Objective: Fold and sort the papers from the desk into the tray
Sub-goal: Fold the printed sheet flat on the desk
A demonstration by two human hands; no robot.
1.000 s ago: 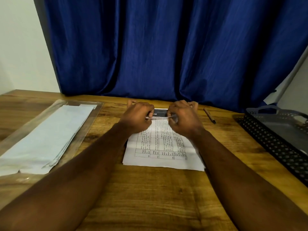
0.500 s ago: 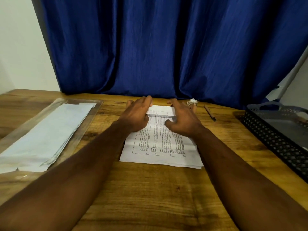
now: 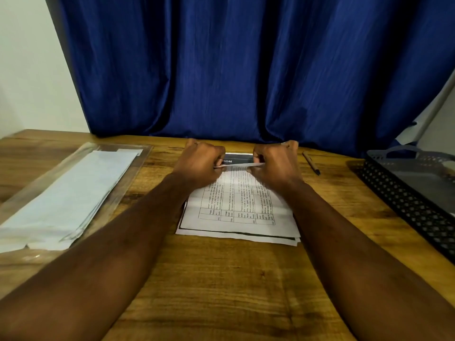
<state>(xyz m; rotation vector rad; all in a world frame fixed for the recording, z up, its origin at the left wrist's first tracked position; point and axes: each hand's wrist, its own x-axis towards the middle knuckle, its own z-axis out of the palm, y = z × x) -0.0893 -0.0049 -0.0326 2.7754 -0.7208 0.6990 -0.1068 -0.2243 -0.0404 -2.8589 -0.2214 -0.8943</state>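
Pinching the twelve-o'clock edge of the white printed paper sheet (image 3: 236, 200) are left hand (image 3: 199, 161) and right hand (image 3: 276, 161); bring it level toward six o'clock, corners matched.

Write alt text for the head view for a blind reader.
A person's left hand and right hand pinch the raised far edge of the top printed sheet of a stack on a wooden desk. Folded papers lie in a clear tray at left; a pen and a black mesh tray sit at right.
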